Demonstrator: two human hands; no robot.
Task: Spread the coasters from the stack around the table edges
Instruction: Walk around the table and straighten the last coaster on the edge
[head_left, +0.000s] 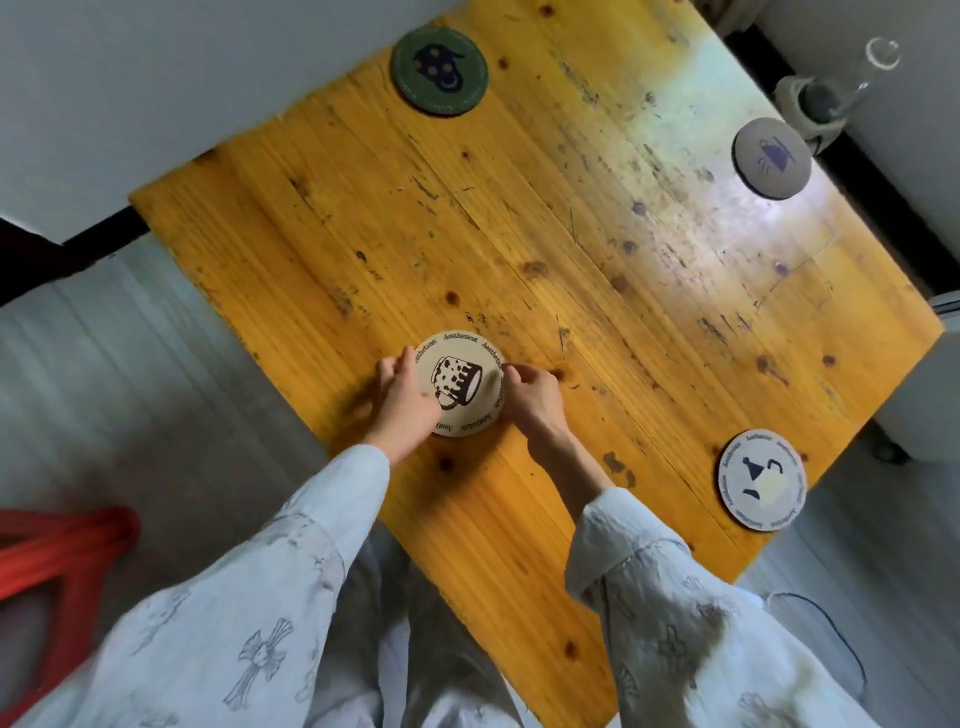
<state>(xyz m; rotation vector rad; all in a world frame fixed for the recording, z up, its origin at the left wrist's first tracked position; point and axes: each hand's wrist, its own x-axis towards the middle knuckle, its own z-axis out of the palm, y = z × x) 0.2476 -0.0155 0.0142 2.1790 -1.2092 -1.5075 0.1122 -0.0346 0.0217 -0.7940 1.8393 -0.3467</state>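
Mug coaster (462, 382) on table (545, 249) near its left edge, between left hand (402, 397) and right hand (532, 397). Three coasters apart: far (439, 70), far right (772, 157), near right (762, 479).
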